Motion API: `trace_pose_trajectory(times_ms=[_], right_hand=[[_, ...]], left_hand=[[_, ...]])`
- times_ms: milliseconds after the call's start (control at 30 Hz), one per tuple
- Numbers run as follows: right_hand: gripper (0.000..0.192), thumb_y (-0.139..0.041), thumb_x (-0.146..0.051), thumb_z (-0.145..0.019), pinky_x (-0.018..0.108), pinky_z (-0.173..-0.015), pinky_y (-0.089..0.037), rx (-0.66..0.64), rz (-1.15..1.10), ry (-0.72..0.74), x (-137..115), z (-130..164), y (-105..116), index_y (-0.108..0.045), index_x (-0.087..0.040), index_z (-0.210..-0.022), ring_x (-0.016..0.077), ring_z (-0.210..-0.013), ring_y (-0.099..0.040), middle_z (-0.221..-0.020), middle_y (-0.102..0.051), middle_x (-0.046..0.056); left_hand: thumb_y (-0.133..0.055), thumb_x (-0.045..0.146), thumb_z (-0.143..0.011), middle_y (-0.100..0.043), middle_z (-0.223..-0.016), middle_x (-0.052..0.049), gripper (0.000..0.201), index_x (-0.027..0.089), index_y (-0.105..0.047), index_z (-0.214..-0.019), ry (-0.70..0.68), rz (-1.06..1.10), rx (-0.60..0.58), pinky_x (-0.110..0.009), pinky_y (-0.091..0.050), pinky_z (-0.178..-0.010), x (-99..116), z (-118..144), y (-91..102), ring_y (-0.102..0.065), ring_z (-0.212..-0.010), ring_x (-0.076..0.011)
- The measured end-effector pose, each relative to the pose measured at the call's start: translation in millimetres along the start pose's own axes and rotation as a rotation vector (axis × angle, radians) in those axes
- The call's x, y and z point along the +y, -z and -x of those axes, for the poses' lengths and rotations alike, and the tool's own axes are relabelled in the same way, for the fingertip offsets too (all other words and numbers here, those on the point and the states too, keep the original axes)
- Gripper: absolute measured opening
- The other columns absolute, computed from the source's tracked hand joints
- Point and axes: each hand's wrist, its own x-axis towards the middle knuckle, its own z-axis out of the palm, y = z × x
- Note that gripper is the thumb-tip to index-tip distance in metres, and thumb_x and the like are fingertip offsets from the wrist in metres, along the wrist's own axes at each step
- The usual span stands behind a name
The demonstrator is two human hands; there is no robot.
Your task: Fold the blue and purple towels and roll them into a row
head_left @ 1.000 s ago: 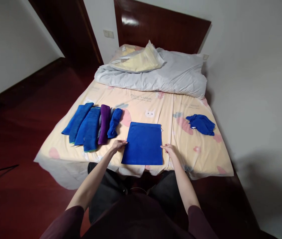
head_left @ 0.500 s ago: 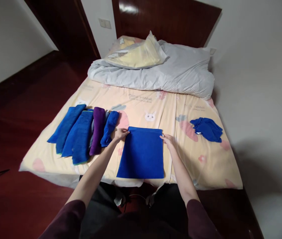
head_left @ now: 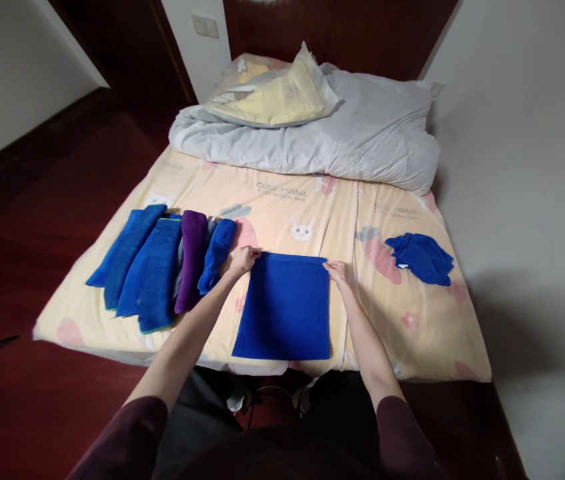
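Left hand (head_left: 241, 260) pinching far-left corner of blue cloth (head_left: 283, 308); right hand (head_left: 337, 272) pinching far-right corner. Cloth lying flat at centre frame on bed (head_left: 322, 220), soft square, one fold apparently made, more seemingly left. Folded towels (head_left: 162, 267), blue and purple, plush long strips, lining up centre left: done. Crumpled blue cloth (head_left: 421, 259) waiting centre right. Grey duvet (head_left: 362, 140) bunching at top.

One blue cloth (head_left: 283, 307) lay flat at the bed's (head_left: 312, 200) near edge, and one crumpled blue cloth (head_left: 422, 258) sat toward the right edge. Near the left edge lay four folded cloths: three blue (head_left: 155, 270), one purple (head_left: 190, 257). Two hands were there, the left hand (head_left: 241, 260) and the right hand (head_left: 338, 272); one grey duvet (head_left: 362, 140) lay along the far edge
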Motion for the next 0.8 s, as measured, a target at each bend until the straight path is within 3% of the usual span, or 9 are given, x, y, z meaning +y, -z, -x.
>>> trace_pose_trajectory(times_ms=[333, 567, 700, 800], right_hand=[[0.027, -0.077, -0.037, -0.071, 0.024, -0.045, -0.048, 0.064, 0.097, 0.004, -5.1, -29.7, -4.0, -0.077, -0.012, -0.08, 0.0184, -0.058, -0.067, -0.083, -0.079, 0.011], [0.016, -0.072, -0.029, -0.072, 0.031, -0.069, -0.059, 0.105, 0.174, 0.079, 2.5, -45.7, -14.0, -0.076, -0.014, -0.074, 0.0256, -0.08, -0.075, -0.082, -0.079, 0.011], [0.012, -0.073, -0.027, -0.071, 0.032, -0.081, -0.059, 0.113, 0.252, 0.145, 6.4, -47.2, -13.6, -0.076, -0.016, -0.072, 0.0248, -0.085, -0.075, -0.086, -0.079, 0.009], [0.009, -0.072, -0.024, -0.074, 0.031, -0.083, -0.058, 0.04, 0.379, 0.187, 6.4, -50.0, -12.0, -0.076, -0.017, -0.076, 0.0215, -0.084, -0.074, -0.088, -0.079, 0.008]], left_hand=[[-0.057, 0.024, -0.093, -0.074, -0.113, -0.01, 0.024, 0.019, -0.078, -0.106, 0.079, -0.126, -0.084, -0.03, -0.051, -0.091, 10.2, -22.7, 4.7, -0.067, -0.104, -0.0234], [-0.055, 0.021, -0.093, -0.074, -0.107, -0.01, 0.024, 0.018, -0.077, -0.101, 0.052, -0.176, -0.132, -0.029, -0.049, -0.089, 4.2, -30.1, -2.5, -0.066, -0.101, -0.0226], [-0.059, 0.023, -0.089, -0.071, -0.102, -0.01, 0.02, 0.017, -0.076, -0.1, -0.068, -0.192, -0.161, -0.03, -0.049, -0.091, -0.9, -32.0, -6.4, -0.065, -0.098, -0.0225], [-0.066, 0.026, -0.083, -0.07, -0.095, -0.007, 0.016, 0.017, -0.073, -0.094, -0.097, -0.186, -0.215, -0.03, -0.049, -0.086, -2.7, -35.4, -3.7, -0.064, -0.092, -0.0222]])
